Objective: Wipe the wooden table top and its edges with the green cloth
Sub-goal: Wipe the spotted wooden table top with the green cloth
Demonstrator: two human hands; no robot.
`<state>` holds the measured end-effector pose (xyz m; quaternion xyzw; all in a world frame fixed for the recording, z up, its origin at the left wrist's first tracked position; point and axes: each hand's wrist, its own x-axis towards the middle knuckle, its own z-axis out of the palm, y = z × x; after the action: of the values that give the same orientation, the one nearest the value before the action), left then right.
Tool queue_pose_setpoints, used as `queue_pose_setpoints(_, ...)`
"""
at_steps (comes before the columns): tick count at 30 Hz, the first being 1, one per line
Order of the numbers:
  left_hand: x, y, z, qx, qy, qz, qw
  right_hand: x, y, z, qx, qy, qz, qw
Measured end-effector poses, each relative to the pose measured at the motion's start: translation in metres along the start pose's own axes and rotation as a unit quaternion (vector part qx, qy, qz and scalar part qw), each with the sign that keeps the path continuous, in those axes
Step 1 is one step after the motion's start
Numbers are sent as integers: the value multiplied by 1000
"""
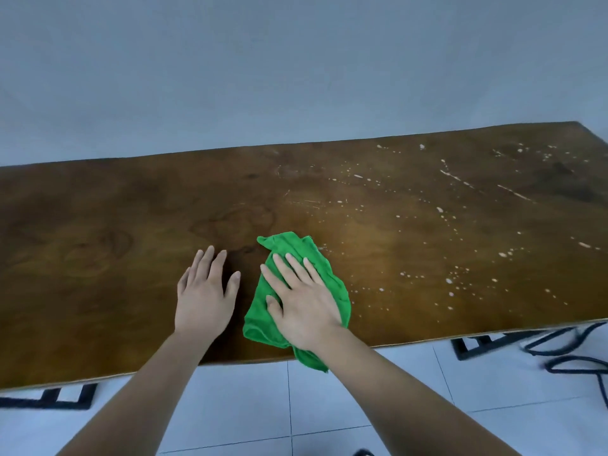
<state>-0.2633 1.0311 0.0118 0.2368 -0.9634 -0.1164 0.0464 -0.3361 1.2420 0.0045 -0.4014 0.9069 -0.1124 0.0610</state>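
Note:
A brown wooden table top (115,232) fills the middle of the view, with white specks and streaks (460,205) scattered over its right half. The green cloth (332,278) lies crumpled near the table's front edge, one corner hanging over that edge. My right hand (302,304) presses flat on the cloth with straight, spread fingers. My left hand (204,291) rests flat on the bare wood just left of the cloth, fingers straight, holding nothing.
A plain grey wall (296,77) stands right behind the table's far edge. Below the front edge lie white floor tiles (362,406), black metal table legs (52,398) and a dark cable (572,360) at the right.

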Motion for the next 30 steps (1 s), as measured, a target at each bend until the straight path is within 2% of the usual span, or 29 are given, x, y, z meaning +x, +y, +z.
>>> queue_pose_setpoints(9, -8, 39, 19, 16, -7, -29, 999, -49, 153, -46, -23, -5, 47, 999)
queue_pose_setpoints(15, -11, 39, 20, 13, 0, -29, 1000, -81, 256, -74, -47, 8, 132, 990)
queue_pose_setpoints(19, -12, 42, 19, 9, 5, -27, 1000, -95, 301, -85, -47, 26, 222, 974)
queue_pose_setpoints(24, -13, 43, 19, 11, 1, -27, 1000, -80, 278, -78, -42, 27, 331, 942)
queue_pose_setpoints(26, -14, 42, 19, 10, 5, -25, 1000, -70, 249, -71, -46, 20, 320, 946)
queue_pose_setpoints(30, -14, 41, 21, 8, 10, -24, 1000, -42, 175, -57, -49, -7, 245, 968)
